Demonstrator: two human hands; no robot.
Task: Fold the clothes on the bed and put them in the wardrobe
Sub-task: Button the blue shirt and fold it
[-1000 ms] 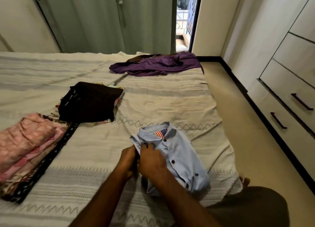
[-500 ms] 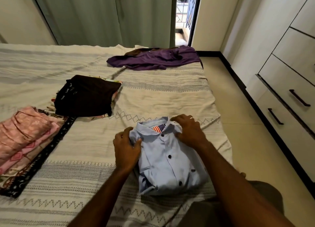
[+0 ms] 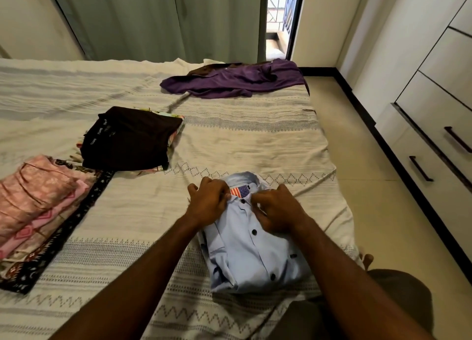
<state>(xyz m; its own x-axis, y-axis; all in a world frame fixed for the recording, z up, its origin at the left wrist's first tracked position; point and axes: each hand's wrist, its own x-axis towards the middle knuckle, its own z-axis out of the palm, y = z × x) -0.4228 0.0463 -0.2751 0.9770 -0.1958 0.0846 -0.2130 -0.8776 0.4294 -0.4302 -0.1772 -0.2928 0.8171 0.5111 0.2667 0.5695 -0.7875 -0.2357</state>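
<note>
A light blue buttoned shirt [image 3: 251, 253] lies folded on the bed [image 3: 229, 145], near its front right corner, with a flag label showing inside the collar. My left hand [image 3: 208, 200] pinches the left side of the collar. My right hand [image 3: 277, 209] pinches the collar's right side, fingers curled over the top button. An unfolded purple garment [image 3: 237, 80] is spread at the far edge of the bed. A folded black garment [image 3: 132, 136] rests on a floral one at mid left. A pink folded stack [image 3: 35, 196] sits at the left edge.
The wardrobe [image 3: 439, 115] with dark drawer handles stands along the right wall, across a strip of beige floor [image 3: 362, 166]. Grey-green curtains [image 3: 158, 20] hang behind the bed, beside an open doorway.
Both hands have moved up the blue shirt and come together at its collar; before, the left held its left edge and the right its upper right corner. The view has tilted slightly.
</note>
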